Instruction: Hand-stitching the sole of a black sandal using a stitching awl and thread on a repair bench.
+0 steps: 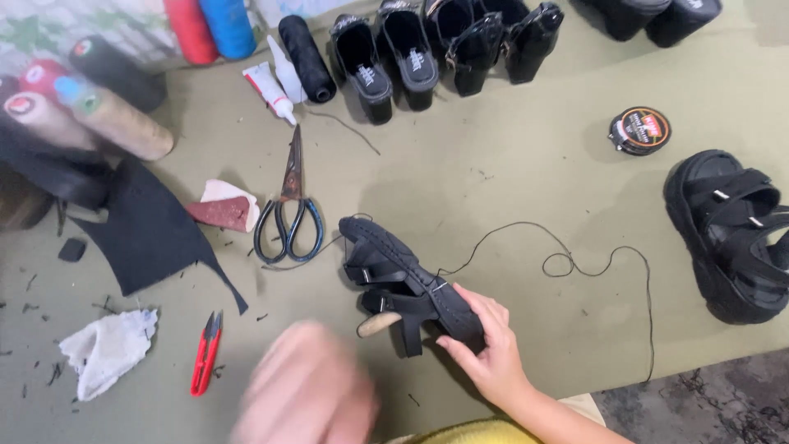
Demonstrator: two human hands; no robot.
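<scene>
Head view: the right hand [485, 349] has its fingers clamped round the heel end of a black sandal [407, 284] held just off the olive surface [509, 181], near centre, black thread [567, 263] trailing right. The left hand [304, 390] is a blur at the near edge, can't tell its fingers. Looks like mid-stitching on the sole; I'd guess the next pull needs the sandal held steady.

Single head-mounted view, looking steeply down from close above an olive work surface [509, 173]. The wearer sits at 6 o'clock, facing 12 o'clock; shoes [444, 49] line the far edge at 12 o'clock.
</scene>
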